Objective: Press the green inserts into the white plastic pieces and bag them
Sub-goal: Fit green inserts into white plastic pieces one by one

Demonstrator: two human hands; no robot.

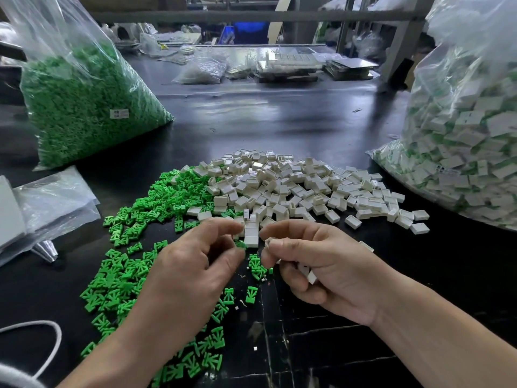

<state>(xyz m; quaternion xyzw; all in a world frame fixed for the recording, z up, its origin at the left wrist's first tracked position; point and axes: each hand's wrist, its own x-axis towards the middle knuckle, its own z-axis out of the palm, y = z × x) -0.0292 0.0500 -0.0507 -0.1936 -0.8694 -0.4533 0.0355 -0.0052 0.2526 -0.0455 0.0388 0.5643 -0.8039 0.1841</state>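
Green inserts (134, 219) lie spread across the near left of the black bench (279, 116), running under my left forearm, and the loose white pieces (293, 186) are heaped just behind and to the right of them, the two piles touching where they meet. Both hands are up over the near edge of the piles. My left hand (195, 264) has its fingers curled, thumb and fingertips pinching one green insert (240, 244). Right beside it stands a white piece (251, 233), framed between the two index fingertips; whose grip it is in, I can't tell. My right hand (316, 264) is curled round spare white pieces tucked in the palm. Far left sits a clear bag of green inserts (84, 107); far right, a clear bag of white pieces with green showing in them (470, 152).
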